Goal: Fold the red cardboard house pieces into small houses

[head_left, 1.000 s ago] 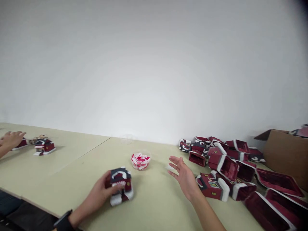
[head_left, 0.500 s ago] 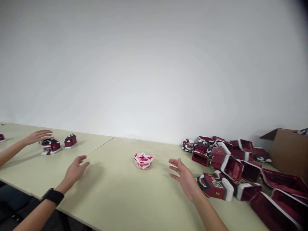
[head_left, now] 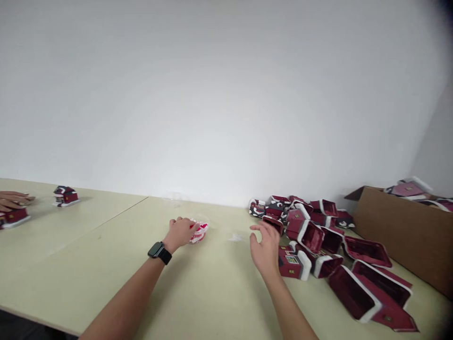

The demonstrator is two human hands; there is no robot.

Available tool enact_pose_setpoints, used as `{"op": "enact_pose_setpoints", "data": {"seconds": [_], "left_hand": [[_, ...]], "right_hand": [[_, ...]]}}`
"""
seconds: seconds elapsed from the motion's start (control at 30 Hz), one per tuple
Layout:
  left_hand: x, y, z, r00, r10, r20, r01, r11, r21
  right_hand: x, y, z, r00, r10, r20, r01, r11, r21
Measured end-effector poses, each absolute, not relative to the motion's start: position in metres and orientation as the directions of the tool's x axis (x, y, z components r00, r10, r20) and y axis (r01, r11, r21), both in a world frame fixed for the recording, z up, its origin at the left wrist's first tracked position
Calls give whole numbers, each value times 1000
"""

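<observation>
My left hand point(head_left: 180, 233), with a black watch on the wrist, is at the left side of a clear round bowl of red and white pieces point(head_left: 201, 231). Its fingers overlap the bowl's rim, and whether they grip it is hidden. My right hand point(head_left: 264, 245) hovers over the table with fingers apart and nothing in it, just left of the pile of dark red and white house-shaped pieces point(head_left: 308, 235). Between my hands lies a small clear, crumpled-looking item point(head_left: 235, 238).
An open cardboard box point(head_left: 399, 231) with more house pieces stands at the right. One small red house point(head_left: 65, 196) sits on the left of the table point(head_left: 106, 264). At the far left, another person's hands point(head_left: 14, 199) rest over a house. A wall rises behind.
My left hand has moved right to the bowl. My right hand stays open beside the pile. The view has turned right, and a clear item now shows right of the bowl.
</observation>
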State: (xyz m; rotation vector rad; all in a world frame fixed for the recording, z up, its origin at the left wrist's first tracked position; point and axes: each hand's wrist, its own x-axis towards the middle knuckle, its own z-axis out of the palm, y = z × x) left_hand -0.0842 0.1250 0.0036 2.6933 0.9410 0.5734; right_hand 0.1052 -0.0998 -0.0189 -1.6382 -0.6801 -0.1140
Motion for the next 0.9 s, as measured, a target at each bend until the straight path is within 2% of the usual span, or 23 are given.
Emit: {"op": "enact_pose_setpoints", "data": {"seconds": [0.07, 0.1, 0.17, 0.27, 0.4, 0.57, 0.7, 0.8, 0.9], "left_hand": [[-83, 128, -3, 697, 654, 294, 552, -751, 363], [-84, 129, -6, 688, 662, 298, 552, -744, 378], [-84, 131, -10, 670, 677, 304, 549, -728, 411], [-84, 131, -13, 639, 701, 316, 542, -702, 463], [-82, 129, -15, 622, 708, 333, 518, -692, 504], [-83, 131, -17, 631, 701, 333, 507, -697, 507], [-85, 135, -17, 658, 688, 306, 492, -700, 517], [-86, 135, -15, 655, 697, 291, 486, -684, 545], [-89, 133, -13, 675, 682, 282, 481, -696, 533]], "right_hand": [[119, -112, -14, 771, 176, 612, 636, -251, -730], [125, -119, -13, 762, 124, 636, 629, -380, -679], [136, -129, -13, 819, 131, 559, 525, -564, -637], [142, -135, -19, 870, 225, 439, 466, -665, -584], [132, -128, -22, 852, 256, 458, 511, -603, -613], [120, -122, -17, 759, 463, 457, 646, -453, -615], [115, -118, -18, 740, 478, 474, 662, -394, -637], [107, -112, -24, 720, 566, 400, 627, -285, -725], [96, -103, -32, 620, 735, 276, 575, -185, -797]]}}
